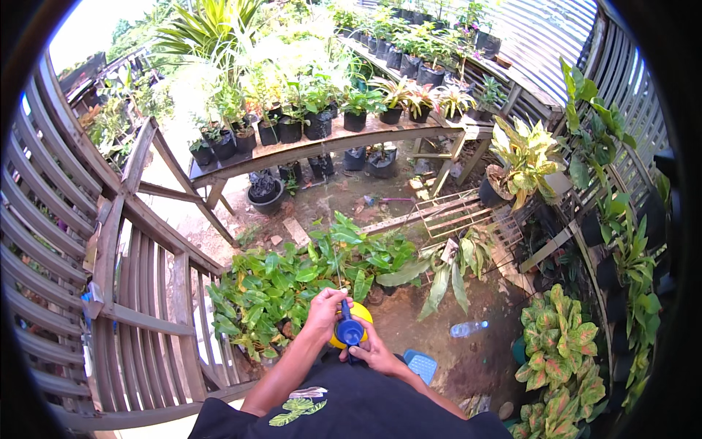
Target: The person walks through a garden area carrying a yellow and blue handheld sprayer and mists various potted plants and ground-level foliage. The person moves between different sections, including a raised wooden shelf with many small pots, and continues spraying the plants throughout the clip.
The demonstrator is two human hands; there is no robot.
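Close in front of my body is a hand sprayer with a yellow tank (362, 313) and a blue pump head (349, 331). My left hand (324, 313) pinches its nozzle end between the fingertips. Around the rear of the blue head, my right hand (374, 349) grips the sprayer, its thumb near the back. A thin streak of liquid (337, 258) runs forward from the nozzle. Just beyond it grows a dense bed of green leafy plants (307, 274). Much of the yellow tank is hidden by my hands and the pump head.
A wooden bench (329, 144) with several potted plants curves across the far side. The slatted wooden gate (148, 307) stands at left. On the dirt floor lie a plastic bottle (469, 328), a blue sandal (421, 366) and a metal rack (449, 217). Variegated plants (559, 329) line the right.
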